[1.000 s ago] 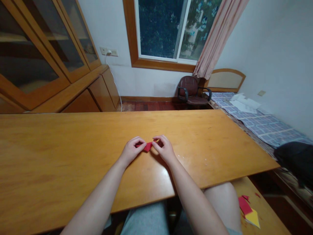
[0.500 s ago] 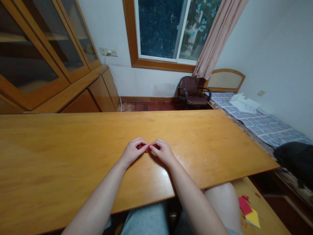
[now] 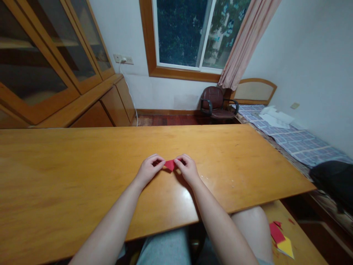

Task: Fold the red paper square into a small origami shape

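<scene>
A bare left hand [image 3: 149,170] and bare right hand [image 3: 188,170] pinched opposite ends of a folded, pointed red paper piece [image 3: 170,165] running left to right between them.

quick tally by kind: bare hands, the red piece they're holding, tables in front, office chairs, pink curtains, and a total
Bare hands: 2 (left hand, right hand)
Red piece held between them: 1
Table in front: 1
Office chair: 1
Pink curtain: 1
Total: 6
</scene>
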